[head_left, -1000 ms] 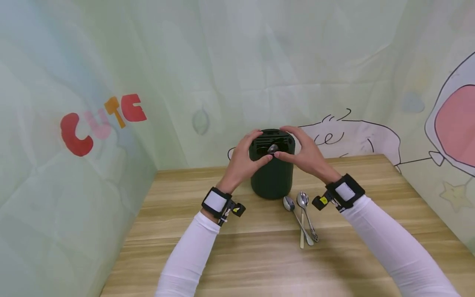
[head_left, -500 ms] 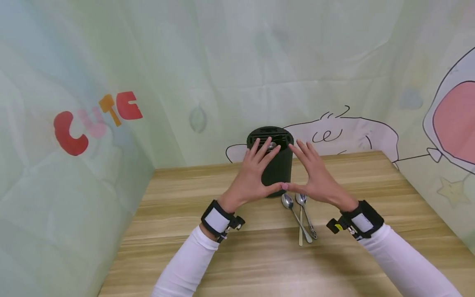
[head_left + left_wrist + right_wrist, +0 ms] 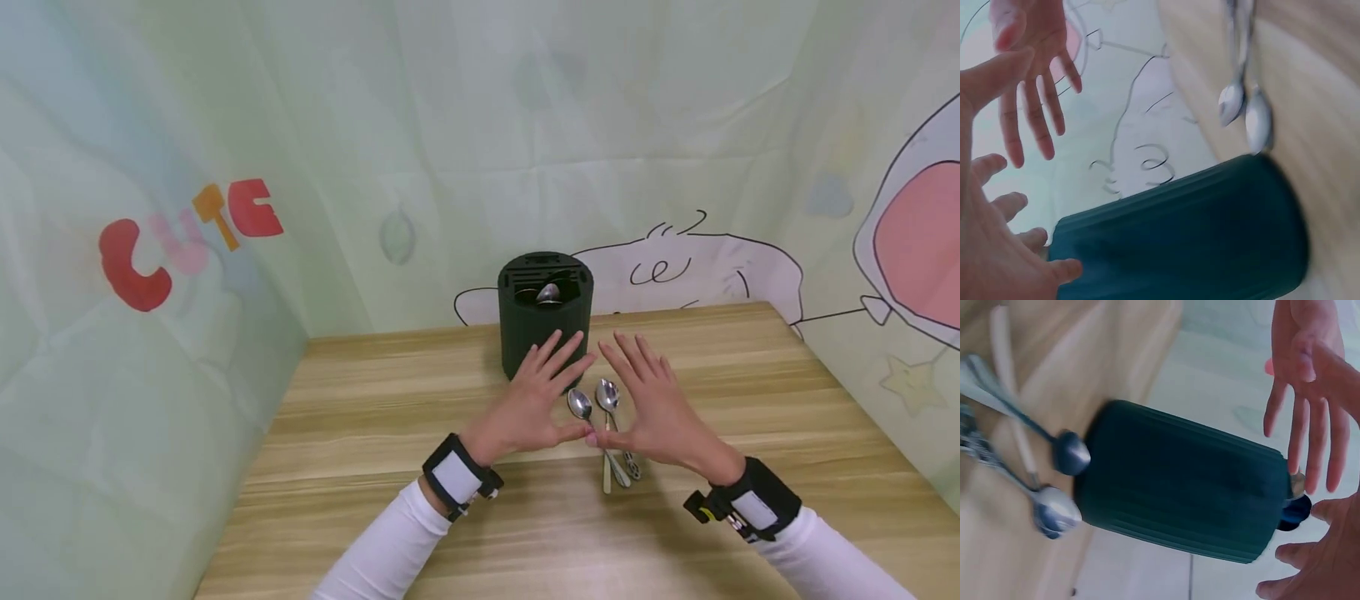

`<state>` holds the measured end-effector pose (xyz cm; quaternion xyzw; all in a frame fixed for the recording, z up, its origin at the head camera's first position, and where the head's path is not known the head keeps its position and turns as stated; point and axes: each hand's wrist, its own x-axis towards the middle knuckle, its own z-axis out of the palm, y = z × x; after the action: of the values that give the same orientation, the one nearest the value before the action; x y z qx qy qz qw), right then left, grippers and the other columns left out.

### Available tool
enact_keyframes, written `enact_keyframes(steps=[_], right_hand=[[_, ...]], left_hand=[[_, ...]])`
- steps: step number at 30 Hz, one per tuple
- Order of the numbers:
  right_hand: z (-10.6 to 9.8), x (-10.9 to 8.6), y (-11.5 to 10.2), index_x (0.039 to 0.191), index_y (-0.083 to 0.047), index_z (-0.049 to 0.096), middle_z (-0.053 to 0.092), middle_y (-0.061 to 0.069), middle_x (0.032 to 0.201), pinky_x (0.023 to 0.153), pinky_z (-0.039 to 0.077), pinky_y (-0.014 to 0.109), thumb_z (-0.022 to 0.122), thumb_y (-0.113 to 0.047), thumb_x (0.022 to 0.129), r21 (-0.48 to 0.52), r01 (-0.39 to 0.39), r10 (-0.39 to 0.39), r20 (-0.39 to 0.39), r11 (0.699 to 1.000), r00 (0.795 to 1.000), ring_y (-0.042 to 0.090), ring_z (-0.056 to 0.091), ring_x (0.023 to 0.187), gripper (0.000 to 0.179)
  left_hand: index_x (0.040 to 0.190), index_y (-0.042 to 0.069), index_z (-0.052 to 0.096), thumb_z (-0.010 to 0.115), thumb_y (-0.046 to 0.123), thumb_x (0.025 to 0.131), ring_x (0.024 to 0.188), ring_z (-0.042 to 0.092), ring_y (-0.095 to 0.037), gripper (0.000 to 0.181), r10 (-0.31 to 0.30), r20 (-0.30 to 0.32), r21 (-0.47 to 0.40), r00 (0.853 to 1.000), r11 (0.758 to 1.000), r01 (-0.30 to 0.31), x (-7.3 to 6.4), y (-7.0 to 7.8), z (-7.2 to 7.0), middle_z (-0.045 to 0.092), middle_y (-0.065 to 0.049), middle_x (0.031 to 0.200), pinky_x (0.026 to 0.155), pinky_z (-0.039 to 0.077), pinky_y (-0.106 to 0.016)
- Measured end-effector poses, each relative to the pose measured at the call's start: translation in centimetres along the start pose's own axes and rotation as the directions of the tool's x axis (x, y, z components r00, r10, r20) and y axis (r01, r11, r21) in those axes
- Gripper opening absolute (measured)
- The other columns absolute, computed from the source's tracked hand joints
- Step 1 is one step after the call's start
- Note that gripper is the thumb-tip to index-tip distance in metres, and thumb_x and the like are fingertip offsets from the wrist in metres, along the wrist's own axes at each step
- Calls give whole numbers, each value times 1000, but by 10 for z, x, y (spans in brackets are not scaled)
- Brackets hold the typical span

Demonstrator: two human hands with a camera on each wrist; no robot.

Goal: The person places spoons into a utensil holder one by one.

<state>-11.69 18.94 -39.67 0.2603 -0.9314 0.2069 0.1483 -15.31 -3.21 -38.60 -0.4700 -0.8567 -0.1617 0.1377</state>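
Note:
Both hands hang over the table with fingers spread and thumbtips meeting. The left hand (image 3: pixel 532 404) is in front of a dark green ribbed utensil holder (image 3: pixel 543 325), overlapping its lower part in the head view. Beside it, the right hand (image 3: pixel 663 417) hovers above and to the right of the loose spoons. Neither hand holds anything. One spoon (image 3: pixel 579 403) lies across a light-handled piece (image 3: pixel 607 475), and a spoon with an ornate handle (image 3: pixel 608 393) lies alongside. The thumbs partly hide their handles. A spoon (image 3: pixel 548 292) shows inside the upright holder's opening.
The wooden tabletop (image 3: pixel 375 400) ends at a printed cloth backdrop (image 3: pixel 450 167) close behind the holder. More cloth walls stand at the left and right. Each wrist wears a black strap with a small camera, such as the left strap (image 3: pixel 453 475).
Both hands have let go of the holder's rim, where they were earlier, and drawn back toward the person and down, fingers spreading. The holder and loose spoons have stayed in place.

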Motion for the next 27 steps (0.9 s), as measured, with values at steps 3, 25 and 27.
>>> enact_keyframes(steps=[3,25,27], right_hand=[[11,-10,2,147,-18,14,11,14,152,97,15,72,66,-73,61,-8,-13,13,35,1000,999,34,1,136,114],[66,-57,14,125,1,50,52,19,119,83,47,51,80,-39,66,-34,-230,233,109,973,966,35,49,105,77],[68,-56,15,119,2,55,55,15,112,80,49,47,80,-34,67,-35,-231,234,125,972,964,30,53,98,67]], left_hand=[[147,20,14,68,46,79,137,3,-29,91,-20,59,-37,998,999,22,-3,1,13,4,-5,154,107,17,-54],[139,13,38,70,36,80,131,27,-21,71,-81,335,48,939,996,69,1,1,91,36,-3,144,108,21,-36],[137,14,41,70,33,81,130,30,-19,66,-72,346,74,936,996,49,4,2,96,40,0,141,108,22,-35]])
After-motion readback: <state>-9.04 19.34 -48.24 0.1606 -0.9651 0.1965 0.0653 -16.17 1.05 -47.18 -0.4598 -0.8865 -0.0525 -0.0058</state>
